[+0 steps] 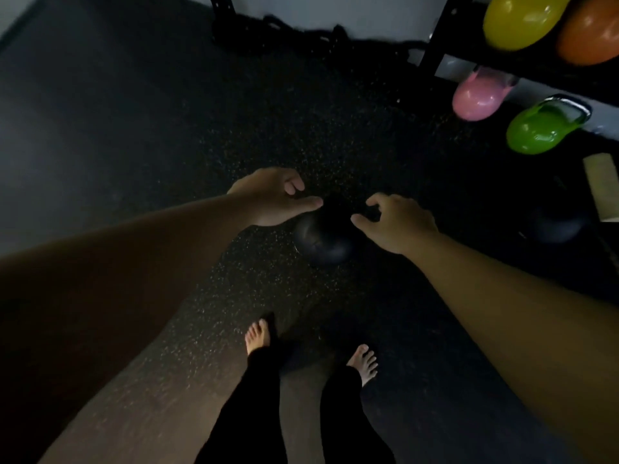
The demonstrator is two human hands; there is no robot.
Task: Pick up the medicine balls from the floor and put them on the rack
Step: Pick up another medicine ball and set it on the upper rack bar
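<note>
A black medicine ball (323,241) lies on the dark speckled floor (234,135) in front of my bare feet. My left hand (273,195) hovers over its upper left side, fingers curled and apart, holding nothing. My right hand (397,221) hovers over its upper right side, also open. Whether either hand touches the ball is unclear. A second black ball (557,226) rests on the floor at the right. The black rack (438,45) stands at the upper right.
On the rack sit yellow (517,20), orange (591,36), pink (477,97) and green (539,130) kettlebells. A coiled black rope (301,35) lies by the far wall. A pale wooden box edge (604,189) shows at the right.
</note>
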